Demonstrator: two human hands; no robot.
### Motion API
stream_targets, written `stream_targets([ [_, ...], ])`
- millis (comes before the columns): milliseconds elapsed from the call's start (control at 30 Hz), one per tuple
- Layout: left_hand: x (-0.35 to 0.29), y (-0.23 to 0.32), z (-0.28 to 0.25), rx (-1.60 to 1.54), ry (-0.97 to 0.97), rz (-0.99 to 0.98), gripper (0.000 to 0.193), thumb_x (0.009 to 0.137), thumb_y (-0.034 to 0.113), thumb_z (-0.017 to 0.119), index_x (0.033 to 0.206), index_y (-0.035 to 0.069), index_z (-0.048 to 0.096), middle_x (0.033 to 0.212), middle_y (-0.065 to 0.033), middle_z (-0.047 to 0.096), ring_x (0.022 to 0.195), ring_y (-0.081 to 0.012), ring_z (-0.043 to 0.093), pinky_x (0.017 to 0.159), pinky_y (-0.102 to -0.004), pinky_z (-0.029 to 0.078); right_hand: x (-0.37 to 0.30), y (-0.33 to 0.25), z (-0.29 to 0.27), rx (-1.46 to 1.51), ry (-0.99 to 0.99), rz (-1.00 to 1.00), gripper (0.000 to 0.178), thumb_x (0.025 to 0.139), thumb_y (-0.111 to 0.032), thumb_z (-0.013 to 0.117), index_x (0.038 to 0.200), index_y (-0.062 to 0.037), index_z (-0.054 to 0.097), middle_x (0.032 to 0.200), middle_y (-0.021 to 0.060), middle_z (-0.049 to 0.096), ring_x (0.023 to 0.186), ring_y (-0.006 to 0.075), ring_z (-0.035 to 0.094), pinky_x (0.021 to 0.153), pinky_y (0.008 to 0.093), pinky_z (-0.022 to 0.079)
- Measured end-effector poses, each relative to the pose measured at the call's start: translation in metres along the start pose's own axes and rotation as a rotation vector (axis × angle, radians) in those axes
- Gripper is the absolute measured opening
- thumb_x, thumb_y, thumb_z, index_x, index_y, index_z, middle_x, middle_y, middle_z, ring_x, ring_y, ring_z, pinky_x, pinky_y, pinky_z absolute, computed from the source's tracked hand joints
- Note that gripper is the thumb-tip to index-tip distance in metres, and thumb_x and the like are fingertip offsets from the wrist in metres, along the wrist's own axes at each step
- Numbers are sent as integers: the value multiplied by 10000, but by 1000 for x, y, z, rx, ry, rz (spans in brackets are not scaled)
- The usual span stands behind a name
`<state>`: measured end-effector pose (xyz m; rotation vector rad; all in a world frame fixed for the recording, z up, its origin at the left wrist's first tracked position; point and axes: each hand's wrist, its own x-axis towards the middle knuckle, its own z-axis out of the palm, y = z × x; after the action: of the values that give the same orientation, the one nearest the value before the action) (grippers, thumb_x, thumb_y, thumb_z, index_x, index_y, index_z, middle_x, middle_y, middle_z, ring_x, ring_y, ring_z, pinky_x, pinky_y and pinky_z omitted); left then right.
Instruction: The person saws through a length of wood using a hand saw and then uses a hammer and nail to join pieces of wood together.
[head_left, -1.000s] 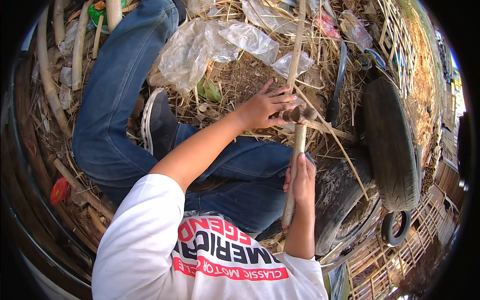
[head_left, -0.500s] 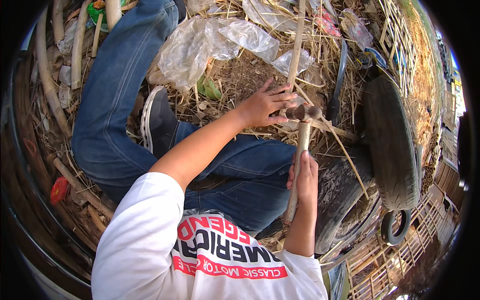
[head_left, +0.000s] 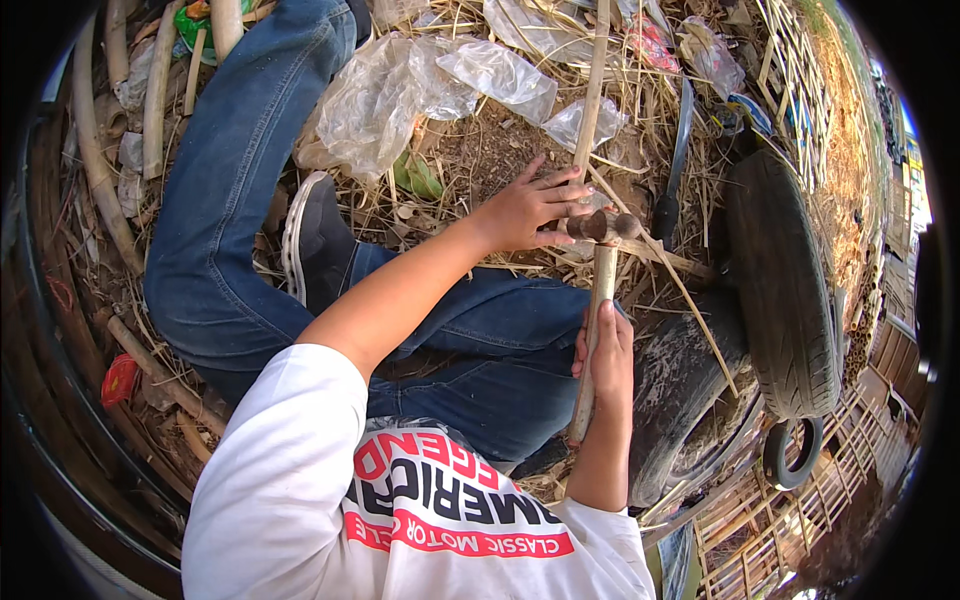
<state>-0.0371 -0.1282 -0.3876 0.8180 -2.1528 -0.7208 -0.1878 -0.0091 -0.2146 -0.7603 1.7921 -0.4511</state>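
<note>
My right hand (head_left: 608, 352) is wrapped round the pale wooden handle of a hammer (head_left: 604, 275). Its dark, rust-brown head lies right beside my left hand (head_left: 532, 208), close to the thumb and fingertips. That left hand has its fingers stretched out and apart, laid over the lower end of a long bamboo strip (head_left: 593, 110) that runs away from me. What lies under the fingers and hammer head is partly hidden. A thin split strip (head_left: 695, 305) slants down to the right past the hammer head, and a wooden piece lies behind it.
A long-bladed knife (head_left: 682, 140) with a black handle lies right of the bamboo strip. Worn tyres (head_left: 782, 290) stand at the right, near a bamboo lattice (head_left: 800, 530). Clear plastic sheeting (head_left: 390, 100) and straw cover the ground ahead. Bamboo poles (head_left: 95, 150) lie left.
The hammer head has shifted very slightly left, toward my left hand's fingers. Both hands otherwise keep nearly the same place.
</note>
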Motion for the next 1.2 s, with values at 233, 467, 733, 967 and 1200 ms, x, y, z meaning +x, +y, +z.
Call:
stream_targets([
  [233,1,-1,-1,-20,18,32,504,863,425,629,1308,200,556,1418,-17,470,1388,-243,331,1156,-558,112,-19,-20,-10,49,84,-114,526,989,-515,373,829,-35,520,528,26,445,403,95,445,361,232,386],
  [467,1,2,2,-8,6,-30,582,859,445,624,1367,193,491,1422,-17,466,1387,-240,331,1162,-549,99,3,2,3,-3,-11,-6,511,1008,-479,343,850,-27,519,527,33,460,384,114,445,358,240,379],
  [733,0,1,2,-32,32,0,525,856,431,634,1305,171,553,1399,-14,494,1389,-231,329,1161,-552,100,-21,-15,-11,68,106,-114,552,995,-520,344,835,-21,517,521,38,453,388,104,436,359,235,374],
  [967,0,-1,0,-13,-5,-16,536,853,440,637,1321,198,537,1419,-8,472,1395,-228,320,1158,-557,103,5,7,-2,12,5,-59,505,1010,-472,354,821,-29,505,530,40,466,386,98,448,353,237,373],
  [1200,0,2,1,-27,8,-5,506,866,433,625,1312,207,549,1426,-7,464,1396,-233,317,1156,-564,104,-14,-10,-8,10,63,-94,529,998,-506,362,812,-34,513,525,35,460,380,100,436,350,229,370],
])
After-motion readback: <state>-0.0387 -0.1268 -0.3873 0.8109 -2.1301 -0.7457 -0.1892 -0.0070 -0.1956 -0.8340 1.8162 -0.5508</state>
